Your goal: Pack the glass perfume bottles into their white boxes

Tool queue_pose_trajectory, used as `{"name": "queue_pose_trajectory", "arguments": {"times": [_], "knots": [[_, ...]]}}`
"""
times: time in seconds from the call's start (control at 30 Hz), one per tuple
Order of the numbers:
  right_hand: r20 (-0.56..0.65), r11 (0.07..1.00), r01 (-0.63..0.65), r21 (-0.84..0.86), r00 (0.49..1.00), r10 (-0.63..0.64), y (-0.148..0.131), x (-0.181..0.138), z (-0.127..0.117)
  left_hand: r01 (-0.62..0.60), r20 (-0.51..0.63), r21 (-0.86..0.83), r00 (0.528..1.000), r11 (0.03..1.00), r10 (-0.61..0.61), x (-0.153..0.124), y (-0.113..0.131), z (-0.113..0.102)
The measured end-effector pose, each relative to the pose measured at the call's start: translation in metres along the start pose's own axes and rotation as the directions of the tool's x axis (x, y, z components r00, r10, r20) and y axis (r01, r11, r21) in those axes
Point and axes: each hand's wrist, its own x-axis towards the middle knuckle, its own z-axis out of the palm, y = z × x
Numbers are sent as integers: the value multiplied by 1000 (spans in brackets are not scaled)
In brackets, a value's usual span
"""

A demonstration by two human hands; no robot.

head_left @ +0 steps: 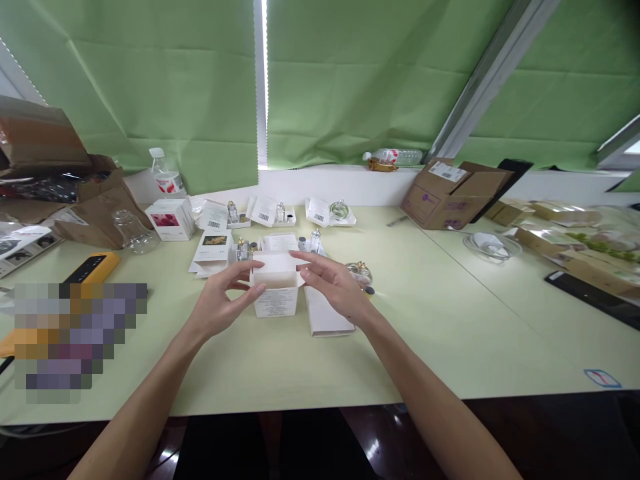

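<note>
Here, head view: a small white box (276, 293) stands upright on the pale green table (450, 320), near its middle, top flaps open. Left hand (223, 300) grasps the box at its left side, thumb at the upper flap, fingers curled against the wall. Right hand (335, 283) lies spread and released over the box's right flap, fingertips touching it. A flat white carton (327, 320) lies just right of the box, partly under the right wrist. Behind: small glass bottles (243, 249) beside printed cards. Brown cardboard box (450, 193) well apart, far right.
</note>
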Motion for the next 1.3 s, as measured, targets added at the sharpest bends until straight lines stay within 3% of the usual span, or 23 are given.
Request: {"name": "queue_pose_trajectory", "arguments": {"times": [0.1, 0.17, 0.23, 0.37, 0.47, 0.7, 0.8, 1.07, 1.3], "knots": [[-114, 999, 6, -41, 993, -11, 3, 3, -2, 13, -32, -3, 999, 1000, -13, 0, 0, -1], [-254, 982, -13, -190, 966, -36, 7, 5, -7, 26, -51, -1, 998, 1000, -26, 0, -1, -1], [-358, 907, -86, -411, 931, -74, 12, 6, -14, 40, -64, 3, 997, 999, -40, 0, -1, -2], [-285, 695, -198, -691, 959, -10, 15, 6, -27, 39, -75, 2, 996, 999, -39, 1, -2, -2], [-227, 564, -222, -795, 972, 64, 13, 3, -29, 33, -74, -2, 997, 999, -33, 0, -2, -1], [-338, 261, -357, -897, 934, 117, 14, 1, -23, 29, -76, -7, 997, 1000, -29, 0, -3, -1], [-366, 172, -377, -910, 926, 94, 17, 2, -22, 28, -82, -3, 996, 1000, -28, 1, -3, -1], [-454, 74, -457, -886, 889, 59, 16, -5, -20, 26, -53, -24, 998, 999, -27, 1, -2, 0], [-415, 42, -419, -907, 907, 71, 14, -7, -12, 25, -51, -9, 998, 1000, -25, 1, -2, -1]]}}
